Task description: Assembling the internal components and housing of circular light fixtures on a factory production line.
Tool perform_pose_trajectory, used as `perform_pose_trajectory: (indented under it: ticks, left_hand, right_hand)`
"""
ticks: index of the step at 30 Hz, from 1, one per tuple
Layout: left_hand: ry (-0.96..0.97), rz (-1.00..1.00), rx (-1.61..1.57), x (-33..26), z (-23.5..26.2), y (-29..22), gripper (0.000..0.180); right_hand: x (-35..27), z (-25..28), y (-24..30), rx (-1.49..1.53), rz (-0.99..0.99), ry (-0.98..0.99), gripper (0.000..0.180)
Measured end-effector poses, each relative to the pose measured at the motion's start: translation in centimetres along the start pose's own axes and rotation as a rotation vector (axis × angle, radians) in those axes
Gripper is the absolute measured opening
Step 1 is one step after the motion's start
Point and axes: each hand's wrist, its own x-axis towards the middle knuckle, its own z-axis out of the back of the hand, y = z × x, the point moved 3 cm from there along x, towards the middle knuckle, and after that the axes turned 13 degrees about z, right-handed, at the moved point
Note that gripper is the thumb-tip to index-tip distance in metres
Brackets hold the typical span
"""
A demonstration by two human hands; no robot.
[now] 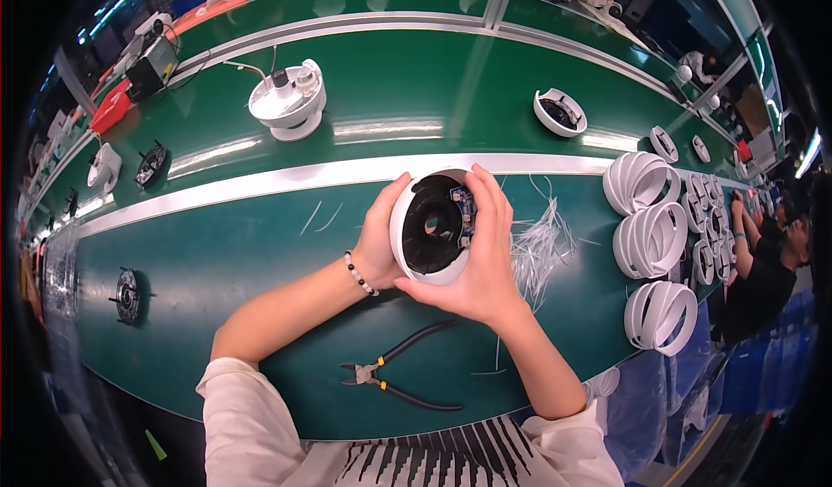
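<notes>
Between both hands I hold a round white housing with a black inner part and a small blue circuit board at its right side, raised above the green bench. My left hand wraps its left side, a beaded bracelet on that wrist. On the other side my right hand grips the rim, thumb along the bottom and fingers over the upper right. Cutting pliers with black handles lie on the bench below my hands, jaws to the left. Just right of my right hand is a pile of thin white strips.
Stacks of white rings stand at the right. A round black part lies at the left. Across a pale rail, a moving belt or second green surface carries a white bowl-shaped assembly and a white-rimmed housing. A co-worker sits far right.
</notes>
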Motion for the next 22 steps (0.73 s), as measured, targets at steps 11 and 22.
perform_pose_trajectory:
  ticks: [11,22]
  left_hand:
    - [-0.131,-0.150,0.046,-0.1,1.2,1.2,0.038]
    - [0.059,-0.445,0.125,-1.4,-1.6,-1.9,0.081]
  right_hand:
    - [-2.2,-3.3,-1.4,-0.014,-0.248,-0.035,0.110]
    - [0.4,-4.1,-0.2,0.231,0.000,-0.438,0.107]
